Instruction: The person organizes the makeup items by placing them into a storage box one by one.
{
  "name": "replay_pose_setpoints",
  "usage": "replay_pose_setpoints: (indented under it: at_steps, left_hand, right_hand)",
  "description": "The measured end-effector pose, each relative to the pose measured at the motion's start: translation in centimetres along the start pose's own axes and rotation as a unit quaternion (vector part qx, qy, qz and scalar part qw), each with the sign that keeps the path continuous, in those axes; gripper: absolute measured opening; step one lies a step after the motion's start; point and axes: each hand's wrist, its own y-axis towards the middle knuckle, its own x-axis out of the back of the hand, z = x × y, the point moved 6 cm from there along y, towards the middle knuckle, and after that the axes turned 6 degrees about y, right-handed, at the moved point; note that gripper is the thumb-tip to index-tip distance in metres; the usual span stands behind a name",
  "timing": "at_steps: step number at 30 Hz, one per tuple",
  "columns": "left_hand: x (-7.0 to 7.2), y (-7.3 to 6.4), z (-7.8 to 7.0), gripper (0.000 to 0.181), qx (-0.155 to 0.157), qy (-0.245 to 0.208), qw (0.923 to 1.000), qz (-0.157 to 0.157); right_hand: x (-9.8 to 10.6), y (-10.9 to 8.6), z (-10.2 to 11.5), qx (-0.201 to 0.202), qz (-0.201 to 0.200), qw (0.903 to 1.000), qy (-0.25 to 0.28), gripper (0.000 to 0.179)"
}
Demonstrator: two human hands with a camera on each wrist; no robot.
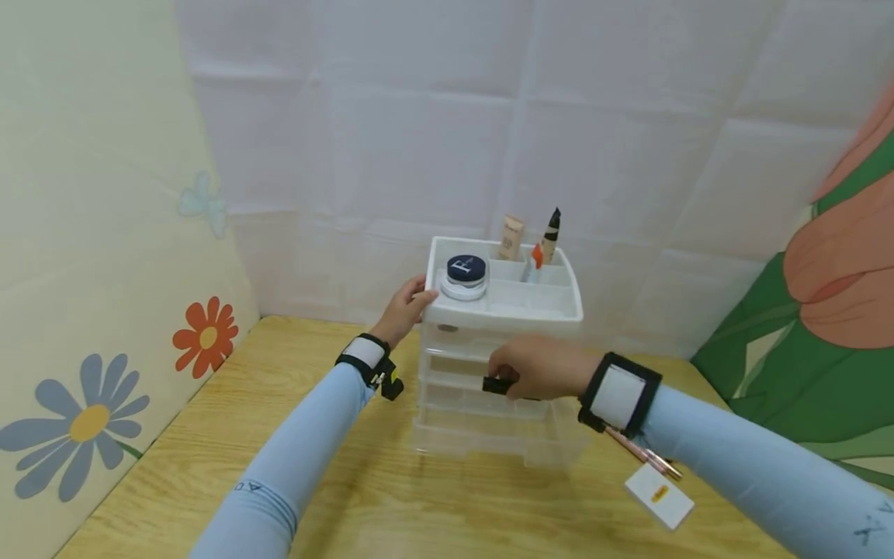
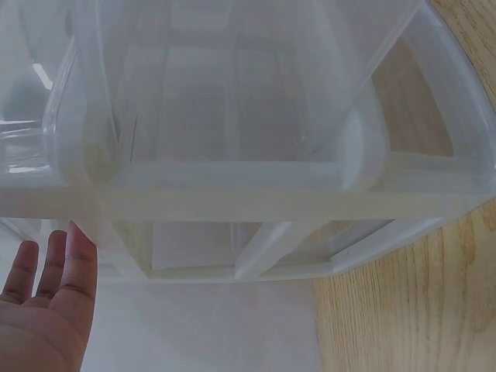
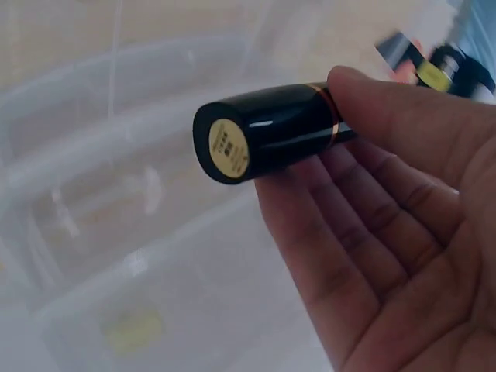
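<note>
A white-topped storage organizer [image 1: 503,317] with clear drawers stands on the table. My left hand [image 1: 408,307] rests at the left side of its top, thumb at the rim. In the left wrist view, the straight fingers of the left hand [image 2: 54,302] lie close against the organizer's frame [image 2: 232,203]. My right hand [image 1: 538,366] pinches a black lipstick [image 1: 497,385] in front of the drawers. In the right wrist view, the lipstick [image 3: 271,128] shows a gold ring and a round label on its end, held between thumb and fingers.
On the organizer's top sit a dark-lidded round jar [image 1: 466,268], a beige tube [image 1: 511,237], a black-capped tube [image 1: 551,233] and an orange-tipped item [image 1: 536,256]. A white card-like box [image 1: 660,495] and pinkish pens [image 1: 660,464] lie on the table at right.
</note>
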Motion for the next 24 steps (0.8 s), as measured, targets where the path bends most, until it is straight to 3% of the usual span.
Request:
replay_pose_setpoints:
  at_steps: [11, 24]
  left_hand:
    - [0.0, -0.1, 0.0, 0.058, 0.000, 0.000, 1.0000, 0.006]
    - [0.0, 0.1, 0.0, 0.057, 0.005, 0.010, 0.9999, 0.001]
  right_hand:
    - [-3.6, 2.6, 1.1, 0.017, 0.093, 0.9952, 0.026, 0.024]
    - [-6.4, 3.7, 0.7, 0.015, 0.144, 0.9888, 0.036, 0.025]
